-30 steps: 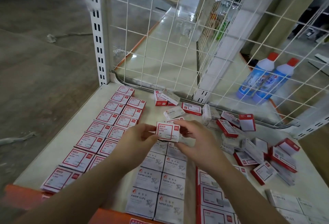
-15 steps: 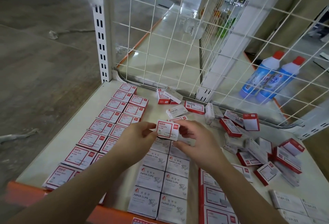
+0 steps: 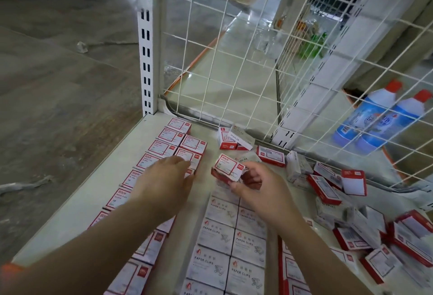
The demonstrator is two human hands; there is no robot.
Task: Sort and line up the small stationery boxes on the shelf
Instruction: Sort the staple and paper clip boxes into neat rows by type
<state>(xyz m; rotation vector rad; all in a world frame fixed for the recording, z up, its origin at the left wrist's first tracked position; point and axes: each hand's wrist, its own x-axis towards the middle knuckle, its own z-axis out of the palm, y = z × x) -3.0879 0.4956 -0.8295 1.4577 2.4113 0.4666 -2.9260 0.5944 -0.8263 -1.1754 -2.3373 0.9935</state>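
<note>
The right hand pinches one red-bordered box between thumb and curled fingers, lifted just clear of the shelf and tilted toward the camera. The left hand lies flat, fingers straight and close together, pressing on the red-bordered rows immediately left of the held box.

Outward from that box: to its left, two neat columns of red-bordered boxes run from the shelf's back corner toward the front edge, so that sort looks mostly done. Just below it, two columns of paper-clip boxes sit squared up as well. To its right lies the unfinished part, a loose pile of red and white boxes, some on edge, some overlapping (a good share of the job, by my reckoning). Behind it, a few staples boxes lean near the wire grid.

For room: a bare strip of shelf runs between the held box and the red-bordered rows, reaching back to the grid, which closes the rear. The shelf's left edge is open to the floor, with only a narrow margin beside the outer column. The white upright post blocks the back-left corner.
</note>
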